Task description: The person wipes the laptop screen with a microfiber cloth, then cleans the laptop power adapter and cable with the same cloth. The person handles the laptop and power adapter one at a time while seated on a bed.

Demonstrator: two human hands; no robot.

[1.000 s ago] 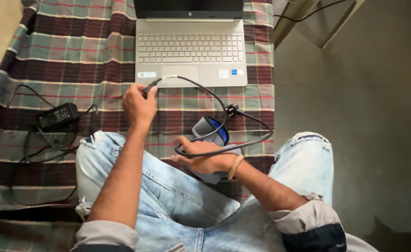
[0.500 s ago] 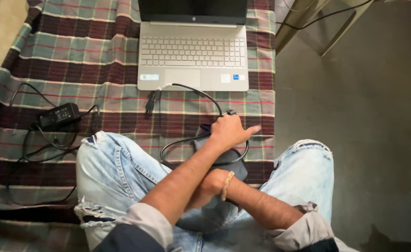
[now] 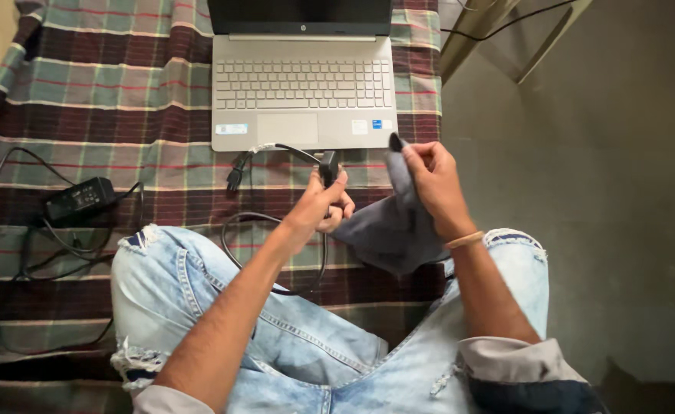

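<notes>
Black cable [image 3: 276,149] pinched in left grip [image 3: 324,207], one grey cloth [image 3: 399,226] pinched in right grip [image 3: 429,180], one laptop [image 3: 303,92]

The laptop [image 3: 302,84] was set on the blanket [image 3: 107,100] — the charger brick [image 3: 80,198] left of it, the cable [image 3: 276,222] looped in front.

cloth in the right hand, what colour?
Plain grey soft cloth, pinched by the right hand; clearest in the head view.
</notes>
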